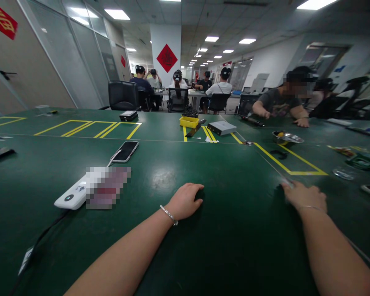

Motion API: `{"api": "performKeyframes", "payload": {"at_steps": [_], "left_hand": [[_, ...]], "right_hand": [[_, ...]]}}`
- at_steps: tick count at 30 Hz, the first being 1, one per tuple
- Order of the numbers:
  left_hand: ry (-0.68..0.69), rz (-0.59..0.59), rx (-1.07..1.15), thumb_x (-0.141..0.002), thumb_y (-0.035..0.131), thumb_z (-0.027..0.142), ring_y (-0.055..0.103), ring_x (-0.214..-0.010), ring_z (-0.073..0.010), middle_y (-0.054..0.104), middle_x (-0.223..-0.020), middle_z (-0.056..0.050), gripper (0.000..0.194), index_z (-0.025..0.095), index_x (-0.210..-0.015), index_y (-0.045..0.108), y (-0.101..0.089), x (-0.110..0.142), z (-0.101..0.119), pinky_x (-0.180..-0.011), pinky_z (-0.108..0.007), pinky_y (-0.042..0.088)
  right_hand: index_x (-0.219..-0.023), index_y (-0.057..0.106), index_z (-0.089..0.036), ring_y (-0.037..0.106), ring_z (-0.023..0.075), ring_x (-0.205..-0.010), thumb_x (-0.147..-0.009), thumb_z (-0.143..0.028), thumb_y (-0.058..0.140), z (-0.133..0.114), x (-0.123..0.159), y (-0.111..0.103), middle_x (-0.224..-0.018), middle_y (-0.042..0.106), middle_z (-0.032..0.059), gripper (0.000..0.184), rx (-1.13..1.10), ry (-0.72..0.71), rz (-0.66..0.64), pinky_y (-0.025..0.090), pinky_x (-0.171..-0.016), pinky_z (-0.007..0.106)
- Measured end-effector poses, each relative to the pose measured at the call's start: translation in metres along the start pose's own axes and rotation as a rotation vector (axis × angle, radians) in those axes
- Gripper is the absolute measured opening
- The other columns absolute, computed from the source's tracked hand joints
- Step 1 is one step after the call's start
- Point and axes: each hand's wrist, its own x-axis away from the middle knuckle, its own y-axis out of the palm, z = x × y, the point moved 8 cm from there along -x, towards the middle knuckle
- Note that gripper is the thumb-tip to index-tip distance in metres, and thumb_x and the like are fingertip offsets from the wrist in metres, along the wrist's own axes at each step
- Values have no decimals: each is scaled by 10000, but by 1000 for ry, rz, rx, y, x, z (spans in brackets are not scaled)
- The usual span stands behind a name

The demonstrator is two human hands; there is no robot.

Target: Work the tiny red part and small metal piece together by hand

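Note:
My left hand [185,201] rests low over the green tabletop [228,230], its fingers loosely bent and the thumb apart, with nothing in it. A silver bracelet [169,215] circles that wrist. Further right, my right hand [306,198] reaches over a thin line that runs across the table. Its fingertips are blurred, and a small pale glint shows beside them; whether they hold anything I cannot tell. Left of my left hand lie a white power strip [75,193], a pixelated pinkish item [111,189] and a phone [125,151] with a white cable.
Yellow tape [308,173] marks boxes on the table. Beyond are a yellow tray [189,122], a grey box [222,128], a black box [128,115] and a metal dish [287,137]. A person [283,98] leans on the far right side; others sit behind.

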Motion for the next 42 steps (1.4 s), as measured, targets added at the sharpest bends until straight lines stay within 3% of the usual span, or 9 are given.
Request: {"api": "performKeyframes", "payload": {"at_steps": [4,11,22,28,33,39,42], "left_hand": [[2,-16,-9,-731,477,252,422,-1056,-182,519,-1090,-42,368,199,-1093,445,1,0,1,-905,-333,324],[31,-7,-30,-721,491,234,426,-1042,-172,525,-1081,-34,359,194,-1077,457,1,0,3,-911,-314,324],[38,-12,-30,-729,485,243,422,-1045,-161,520,-1090,-31,353,198,-1078,453,1,0,2,-910,-309,319],[24,-16,-7,-732,479,249,424,-1044,-171,525,-1081,-34,343,199,-1072,462,1,-1,1,-913,-320,316],[-6,-20,10,-737,472,244,427,-1041,-176,533,-1065,-34,331,207,-1066,472,0,-1,1,-910,-325,319],[25,-7,-8,-734,478,249,437,-1025,-172,538,-1056,-39,333,195,-1063,473,1,0,2,-906,-313,320],[31,-1,-8,-733,481,250,438,-1021,-167,540,-1051,-36,331,195,-1060,473,1,0,2,-904,-308,320]], "right_hand": [[-862,623,-97,529,284,-785,-773,-385,288,-10,-2,14,-849,560,219,451,14,-41,-165,348,-570,348],[-884,617,-141,539,237,-770,-744,-325,383,-43,5,12,-882,589,150,329,2,-259,-190,375,-622,321],[-926,590,-200,527,205,-819,-782,-338,329,-75,15,7,-936,586,84,329,-109,-461,-39,383,-693,309],[-992,550,-233,546,218,-769,-800,-380,274,-75,22,0,-920,598,80,367,-138,-341,-60,380,-607,308],[-1037,515,-199,557,207,-730,-818,-372,228,-90,33,-10,-888,598,100,401,-135,-302,-47,364,-539,282],[-936,554,-184,541,201,-714,-817,-307,262,-100,37,-2,-838,594,98,338,-24,-386,-80,360,-555,288],[-872,581,-177,520,203,-774,-811,-294,292,-96,35,-4,-870,577,99,318,-2,-421,1,371,-633,301]]}}
